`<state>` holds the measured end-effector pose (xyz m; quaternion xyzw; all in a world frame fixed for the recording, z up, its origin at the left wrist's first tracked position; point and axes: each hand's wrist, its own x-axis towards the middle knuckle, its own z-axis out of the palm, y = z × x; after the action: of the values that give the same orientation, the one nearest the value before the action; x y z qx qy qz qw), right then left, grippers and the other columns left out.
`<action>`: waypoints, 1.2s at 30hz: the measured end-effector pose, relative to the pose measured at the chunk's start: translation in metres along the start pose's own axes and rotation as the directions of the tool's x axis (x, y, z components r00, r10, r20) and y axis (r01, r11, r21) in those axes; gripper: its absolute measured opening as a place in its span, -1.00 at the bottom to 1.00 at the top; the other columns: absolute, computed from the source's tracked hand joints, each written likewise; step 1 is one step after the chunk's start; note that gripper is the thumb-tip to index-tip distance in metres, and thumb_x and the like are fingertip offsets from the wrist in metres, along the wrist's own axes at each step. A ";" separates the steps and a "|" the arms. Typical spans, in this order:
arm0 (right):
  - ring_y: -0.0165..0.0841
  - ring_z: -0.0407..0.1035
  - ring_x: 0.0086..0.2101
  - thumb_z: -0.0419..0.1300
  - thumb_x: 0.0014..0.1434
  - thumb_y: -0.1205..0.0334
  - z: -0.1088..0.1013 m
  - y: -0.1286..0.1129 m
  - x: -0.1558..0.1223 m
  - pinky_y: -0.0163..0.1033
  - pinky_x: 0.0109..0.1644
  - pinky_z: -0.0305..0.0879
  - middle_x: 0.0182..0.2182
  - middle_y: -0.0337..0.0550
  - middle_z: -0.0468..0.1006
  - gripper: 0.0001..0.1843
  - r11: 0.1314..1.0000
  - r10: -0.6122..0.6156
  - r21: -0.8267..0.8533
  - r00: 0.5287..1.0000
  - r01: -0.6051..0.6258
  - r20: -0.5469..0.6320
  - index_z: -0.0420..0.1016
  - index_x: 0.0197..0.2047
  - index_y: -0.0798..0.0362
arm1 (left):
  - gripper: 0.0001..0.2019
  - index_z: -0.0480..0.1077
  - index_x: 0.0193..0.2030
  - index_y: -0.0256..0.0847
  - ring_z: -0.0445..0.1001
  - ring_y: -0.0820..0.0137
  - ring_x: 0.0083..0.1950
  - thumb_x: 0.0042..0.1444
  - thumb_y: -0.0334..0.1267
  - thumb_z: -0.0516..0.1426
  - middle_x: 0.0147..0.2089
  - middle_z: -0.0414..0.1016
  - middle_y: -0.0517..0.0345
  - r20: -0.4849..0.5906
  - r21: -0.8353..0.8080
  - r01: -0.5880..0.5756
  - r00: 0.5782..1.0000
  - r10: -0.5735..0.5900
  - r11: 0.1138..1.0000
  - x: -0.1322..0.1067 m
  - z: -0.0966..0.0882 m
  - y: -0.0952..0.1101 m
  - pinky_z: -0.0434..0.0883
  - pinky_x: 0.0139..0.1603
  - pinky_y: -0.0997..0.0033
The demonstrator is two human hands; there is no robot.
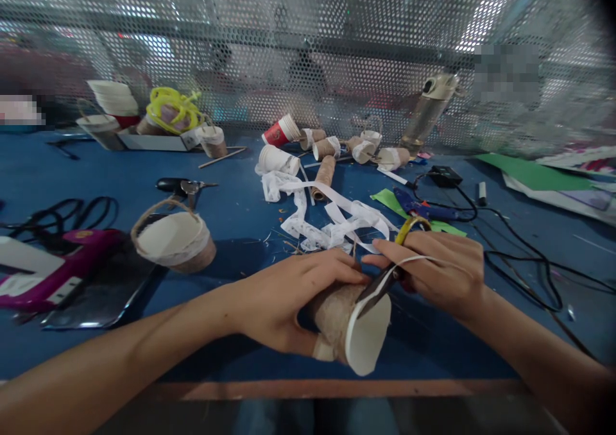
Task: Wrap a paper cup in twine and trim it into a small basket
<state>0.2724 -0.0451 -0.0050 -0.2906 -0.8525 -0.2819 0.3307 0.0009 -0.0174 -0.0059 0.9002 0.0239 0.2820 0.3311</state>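
My left hand [283, 300] is wrapped round a paper cup covered in brown twine [351, 326], held on its side with the white mouth toward me, low in the middle of the view. My right hand [443, 271] grips yellow-handled scissors [385, 281], whose blades lie at the cup's rim. A thin white strip runs over my right fingers. Both hands hover just above the blue table [240, 210], close to its near edge.
A finished twine cup basket [173, 242] sits to the left, with a pink glue gun [58, 271] beyond it. White lace ribbon [327, 220], several cups and twine spools [327, 169] lie ahead. A blue glue gun [423, 209] and black cables [520, 255] are at right. Perforated screen behind.
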 end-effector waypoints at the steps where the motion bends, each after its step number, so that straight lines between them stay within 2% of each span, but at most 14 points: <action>1: -0.47 0.30 -0.48 0.45 0.15 0.22 0.000 0.000 0.000 -0.29 -0.36 0.18 -0.52 -0.34 0.41 -0.68 1.000 -0.002 -0.007 1.000 0.002 -0.005 0.57 -0.03 0.04 | -0.28 0.15 0.30 -0.13 0.47 0.05 0.18 0.10 0.01 0.34 0.18 0.41 -0.23 -0.001 0.003 -0.003 1.000 0.003 1.000 0.000 0.000 0.000 0.45 0.15 0.10; 5: -0.44 0.30 -0.47 0.44 0.16 0.20 0.000 -0.004 0.003 -0.27 -0.35 0.16 -0.51 -0.33 0.42 -0.68 1.000 -0.014 -0.021 1.000 0.014 -0.002 0.57 -0.02 -0.01 | -0.31 0.16 0.27 -0.16 0.48 0.05 0.16 0.12 0.03 0.32 0.15 0.43 -0.24 0.034 0.030 0.003 0.999 -0.004 1.000 -0.002 0.003 -0.005 0.46 0.10 0.15; 9: -0.49 0.23 -0.52 0.44 0.16 0.21 0.001 -0.005 0.002 -0.29 -0.41 0.10 -0.56 -0.39 0.38 -0.72 1.000 -0.017 0.016 1.000 0.017 -0.017 0.56 -0.06 -0.01 | -0.33 0.18 0.25 -0.14 0.48 0.06 0.16 0.11 0.06 0.31 0.14 0.44 -0.22 0.076 -0.029 -0.002 0.997 0.005 1.000 -0.002 0.003 -0.008 0.45 0.10 0.16; 16: -0.48 0.28 -0.48 0.45 0.15 0.18 0.002 -0.005 0.001 -0.29 -0.36 0.15 -0.51 -0.37 0.41 -0.63 0.999 -0.011 0.030 1.000 0.012 -0.024 0.56 0.02 -0.03 | -0.29 0.17 0.23 -0.12 0.50 0.06 0.14 0.05 0.05 0.35 0.14 0.44 -0.17 0.111 -0.062 0.031 0.994 -0.024 0.998 -0.003 0.002 -0.007 0.45 0.09 0.18; 21: -0.47 0.33 -0.46 0.43 0.17 0.22 0.001 -0.007 0.003 -0.29 -0.33 0.16 -0.49 -0.34 0.48 -0.67 0.999 -0.029 0.034 0.999 0.030 -0.013 0.57 0.01 -0.01 | -0.31 0.22 0.17 -0.13 0.52 0.11 0.08 0.00 0.05 0.38 0.10 0.47 -0.12 0.120 -0.086 0.058 0.992 -0.047 0.995 -0.005 0.004 -0.008 0.44 0.05 0.24; 26: -0.49 0.22 -0.54 0.42 0.19 0.23 -0.001 -0.007 0.006 -0.27 -0.43 0.04 -0.57 -0.38 0.42 -0.78 0.998 -0.059 -0.033 0.998 0.060 0.016 0.58 -0.09 -0.01 | -0.33 0.23 0.17 -0.15 0.52 0.14 0.07 0.01 0.04 0.37 0.13 0.48 -0.12 0.119 -0.123 0.051 0.992 -0.037 0.991 -0.004 0.005 -0.009 0.43 0.05 0.28; 31: -0.45 0.27 -0.50 0.44 0.17 0.17 -0.004 -0.008 0.009 -0.25 -0.39 0.09 -0.55 -0.36 0.45 -0.69 0.994 -0.099 -0.051 0.995 0.098 -0.009 0.56 -0.03 -0.03 | -0.25 0.27 0.19 -0.16 0.53 0.12 0.05 -0.07 0.08 0.41 0.10 0.50 -0.12 0.122 -0.185 0.044 0.992 -0.021 0.982 -0.005 0.009 -0.013 0.43 0.02 0.27; 36: -0.48 0.22 -0.54 0.42 0.19 0.20 -0.004 -0.010 0.012 -0.28 -0.42 0.08 -0.58 -0.39 0.41 -0.78 0.994 -0.107 -0.031 0.994 0.107 -0.009 0.56 -0.10 -0.02 | -0.24 0.33 0.14 -0.15 0.56 0.17 -0.04 -0.16 0.05 0.46 0.03 0.54 -0.05 0.141 -0.291 0.089 0.989 -0.050 0.953 -0.004 0.012 -0.014 0.44 -0.07 0.34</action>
<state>0.2599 -0.0507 0.0033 -0.2482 -0.8607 -0.3137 0.3151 0.0053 -0.0139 -0.0240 0.8556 -0.0089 0.2104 0.4728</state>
